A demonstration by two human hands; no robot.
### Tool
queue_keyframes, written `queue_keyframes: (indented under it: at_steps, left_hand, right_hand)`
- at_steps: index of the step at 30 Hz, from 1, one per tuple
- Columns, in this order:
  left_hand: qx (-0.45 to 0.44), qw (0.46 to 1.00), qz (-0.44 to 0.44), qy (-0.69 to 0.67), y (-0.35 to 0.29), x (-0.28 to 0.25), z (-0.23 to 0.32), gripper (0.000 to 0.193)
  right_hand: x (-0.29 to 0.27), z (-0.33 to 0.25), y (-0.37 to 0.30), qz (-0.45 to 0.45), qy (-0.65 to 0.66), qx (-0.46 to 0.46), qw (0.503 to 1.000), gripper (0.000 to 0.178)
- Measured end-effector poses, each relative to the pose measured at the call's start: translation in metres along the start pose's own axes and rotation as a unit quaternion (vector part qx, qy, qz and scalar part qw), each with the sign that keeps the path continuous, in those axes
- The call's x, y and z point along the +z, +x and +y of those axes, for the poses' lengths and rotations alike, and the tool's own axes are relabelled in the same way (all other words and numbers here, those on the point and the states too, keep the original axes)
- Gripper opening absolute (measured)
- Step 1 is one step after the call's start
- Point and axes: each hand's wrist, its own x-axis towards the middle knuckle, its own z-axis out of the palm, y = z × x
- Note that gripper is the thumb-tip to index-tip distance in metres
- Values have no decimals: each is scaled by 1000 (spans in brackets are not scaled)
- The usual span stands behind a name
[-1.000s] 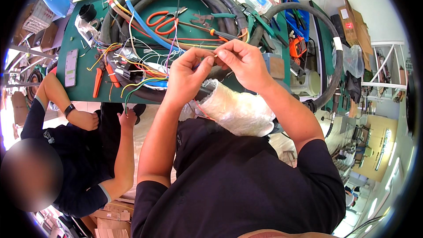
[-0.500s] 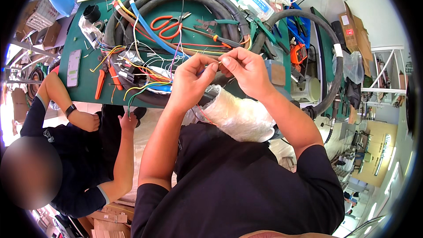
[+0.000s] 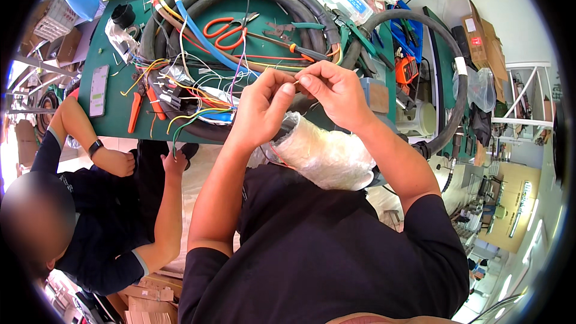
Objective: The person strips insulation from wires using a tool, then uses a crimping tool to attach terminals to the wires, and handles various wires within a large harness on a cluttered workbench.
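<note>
At eight o'clock from the joined hands a co-worker point(image 3: 108, 234) sits in a dark top, and at nine o'clock a phone point(image 3: 99, 90) lies on the green surface point(image 3: 117, 127). Next come orange-handled pliers point(image 3: 136, 112), then the co-worker's hand point(image 3: 174, 161) at the end of a green wire point(image 3: 176, 138). Loose coloured wires point(image 3: 201, 113) spread towards the hands. From ten to twelve o'clock runs a thick black cable coil point(image 3: 321, 19), with red-handled scissors point(image 3: 243, 23) inside it. The left hand point(image 3: 263, 105) and right hand point(image 3: 338, 95) meet near the surface's front edge, each grip narrow — thumb against forefinger — on a thin yellowish piece point(image 3: 296, 82) between their fingertips, too small to identify. A whitish wrapped bundle point(image 3: 327, 155) sits at five o'clock, below the right hand. At three o'clock stands a grey-and-brown box point(image 3: 376, 96), then an orange device point(image 3: 407, 71).
</note>
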Motion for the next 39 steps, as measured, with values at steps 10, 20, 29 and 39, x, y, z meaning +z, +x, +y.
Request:
queue_keyframes:
  at_steps: [10,20,29,39]
  left_hand:
    - [-23,999,-17,15,0,-3,-5,10]
    - [-23,999,-14,-26,1,-5,-11,8]
    - [-1,992,-19,-124,-2,-10,-14,15]
    - [-10,985,7,-172,-2,-6,-18,11]
  right_hand:
    - [-2,-4,1,-35,1,-7,999,12]
    - [-2,-6,3,-41,2,-9,999,12]
    - [-36,-2,27,-91,54,19,994,60]
    - [-253,74,102,84,-522,78,845,43]
